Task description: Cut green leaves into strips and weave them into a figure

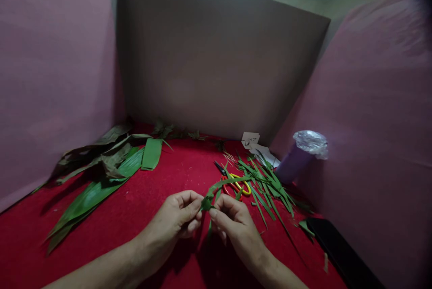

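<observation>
Between my two hands is a small folded piece of green leaf strip [206,203], with long ends that reach out to the upper right and hang below. My left hand [178,214] pinches its left side between thumb and fingers. On the other side my right hand [234,219] grips it the same way, close to the left fingertips. Just beyond the right hand lie scissors [232,183] with one red and one yellow handle, partly covered by the strip. Cut green leaf strips [270,185] are heaped to the right of the scissors.
Broad green leaves [97,194] and dry brownish leaves [111,145] lie on the red cloth [141,203] at left. A purple container [297,158] with a clear plastic cover stands at right. White papers [261,154], thin sticks [230,157] and a black flat object [340,248] lie around.
</observation>
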Tool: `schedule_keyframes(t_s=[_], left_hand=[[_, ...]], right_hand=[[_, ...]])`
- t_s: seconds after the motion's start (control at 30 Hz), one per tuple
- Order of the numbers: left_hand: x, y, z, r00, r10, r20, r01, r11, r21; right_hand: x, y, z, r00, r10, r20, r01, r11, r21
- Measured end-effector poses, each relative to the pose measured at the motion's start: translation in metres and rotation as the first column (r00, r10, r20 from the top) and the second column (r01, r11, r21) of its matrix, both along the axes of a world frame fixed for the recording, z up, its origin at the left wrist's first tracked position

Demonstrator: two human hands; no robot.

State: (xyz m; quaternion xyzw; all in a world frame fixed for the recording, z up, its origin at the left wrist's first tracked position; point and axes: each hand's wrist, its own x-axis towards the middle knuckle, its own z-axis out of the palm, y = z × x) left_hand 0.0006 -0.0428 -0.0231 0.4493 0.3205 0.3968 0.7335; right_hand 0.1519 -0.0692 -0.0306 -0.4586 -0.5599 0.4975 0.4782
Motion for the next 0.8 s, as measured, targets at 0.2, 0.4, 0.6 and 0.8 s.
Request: schedule_keyframes(t_s=[0.2,0.4,0.6,0.8], left_hand=[[-0.0003,-0.0021,0.0011,0.996,0.051,-0.068,-0.048,0.998,0.041],[0.0040,-0.0031,-0.0011,0.993,0.108,-0.055,-0.106,0.994,0.037],[0.0051,-0.0027,-0.0020,0.993,0.107,-0.051,-0.106,0.994,0.024],[0.0007,-0.0042,0.0035,0.996,0.065,-0.064,-0.063,0.997,0.033]], right_hand=[[-0.0020,-0.0027,0.0047,0.999,0.038,0.006,-0.039,0.999,0.021],[-0.0027,-0.0036,0.0082,0.998,0.059,0.014,-0.059,0.998,0.017],[-0.0030,-0.0017,0.0068,0.999,0.038,0.025,-0.038,0.999,0.002],[-0.0012,-0.0016,0.0054,0.998,0.059,-0.016,-0.059,0.998,0.010]])
